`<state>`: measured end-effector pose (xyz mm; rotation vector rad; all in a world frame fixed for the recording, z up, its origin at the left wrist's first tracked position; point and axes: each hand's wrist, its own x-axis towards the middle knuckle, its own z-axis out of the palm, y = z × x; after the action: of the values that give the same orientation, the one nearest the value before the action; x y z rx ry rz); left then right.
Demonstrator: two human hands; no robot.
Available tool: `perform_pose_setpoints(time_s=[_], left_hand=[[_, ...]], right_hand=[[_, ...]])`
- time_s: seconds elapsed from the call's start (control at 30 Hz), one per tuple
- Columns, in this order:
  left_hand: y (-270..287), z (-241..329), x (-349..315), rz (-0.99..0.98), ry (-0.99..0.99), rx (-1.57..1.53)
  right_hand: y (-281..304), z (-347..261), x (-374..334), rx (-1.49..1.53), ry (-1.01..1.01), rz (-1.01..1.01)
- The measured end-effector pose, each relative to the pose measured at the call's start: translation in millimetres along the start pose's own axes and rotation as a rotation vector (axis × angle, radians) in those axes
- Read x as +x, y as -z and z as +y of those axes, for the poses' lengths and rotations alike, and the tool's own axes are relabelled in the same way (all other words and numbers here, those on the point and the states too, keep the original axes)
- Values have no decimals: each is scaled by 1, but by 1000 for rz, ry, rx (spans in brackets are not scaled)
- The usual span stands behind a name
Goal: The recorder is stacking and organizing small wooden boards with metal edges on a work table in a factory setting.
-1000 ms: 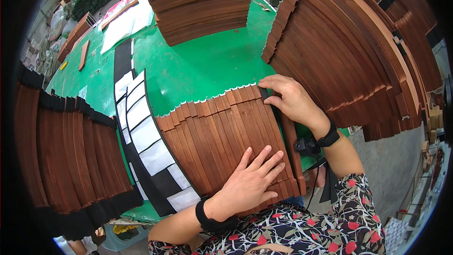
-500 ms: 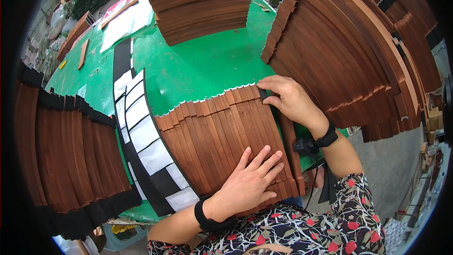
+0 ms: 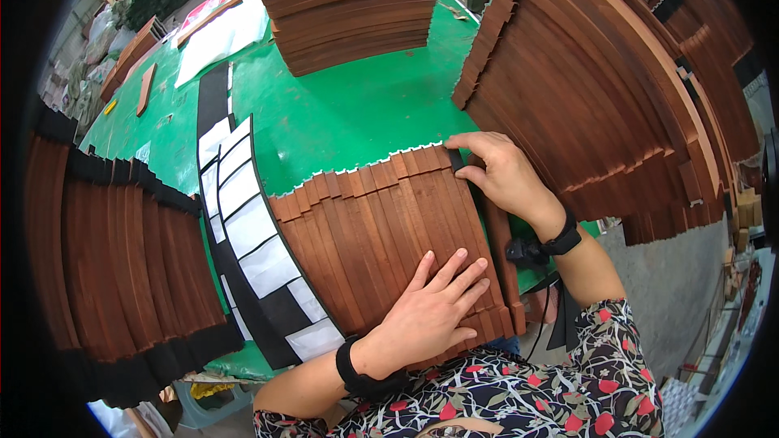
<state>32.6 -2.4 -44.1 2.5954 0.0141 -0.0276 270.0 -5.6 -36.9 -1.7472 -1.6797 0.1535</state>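
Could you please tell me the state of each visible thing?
Left hand: spread, flat on the brown wooden slats
Brown wooden slats: side by side, far ends uneven
Right hand: curled, at the small black strip
Curved black strips with white patches: patches facing up
Green tabletop: partly covered

Passable: green tabletop (image 3: pixel 349 113) between center slats (image 3: pixel 381 243) and far stack (image 3: pixel 349 16). Blocked: right by tall right stack (image 3: pixel 592 105), left by white-patched strips (image 3: pixel 264 264), left stack (image 3: pixel 134 251).

Head view: one wide fisheye worn by you, left of two. Faces down and forward, near above the tabletop (image 3: pixel 357 105).
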Motion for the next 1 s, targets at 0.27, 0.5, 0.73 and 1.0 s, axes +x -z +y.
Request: perform_pose_setpoints(time_s=[0.27,0.5,0.73,1.0], left_hand=[[0,0,-1,45,-18,-10],[4,0,-9,111,-32,53],[63,7,-73,478,227,113],[22,-24,-181,831,1064,266]], right_hand=[[4,3,-2,-163,174,-4],[7,-3,-8,-273,164,-49],[17,-21,-17,-268,57,-118],[27,-100,-30,-94,223,-345]])
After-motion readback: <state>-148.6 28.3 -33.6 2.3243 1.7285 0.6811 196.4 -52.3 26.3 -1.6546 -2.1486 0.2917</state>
